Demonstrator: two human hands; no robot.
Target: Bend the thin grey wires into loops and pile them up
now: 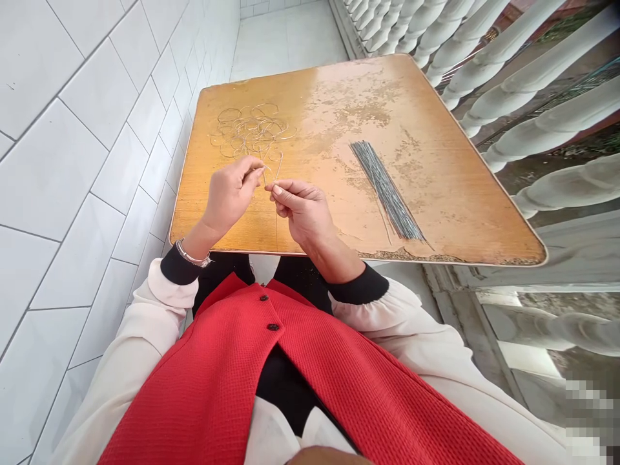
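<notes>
Left hand [231,197] and right hand [303,216] pinch thin wire [279,168] in their fingertips, just below looped wire shape [252,132]; straight wire bundle [387,190] lies right on tabletop [450,187].

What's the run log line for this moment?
left hand: pinches thin pale metal wire | right hand: fingertips beside it | nearby: looped pale wire flower shape, straight dark grey wire bundle | on worn orange wooden tabletop

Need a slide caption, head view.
Left hand and right hand pinch wire over a worn wooden tabletop, near wire loops and a dark rod bundle.
</notes>
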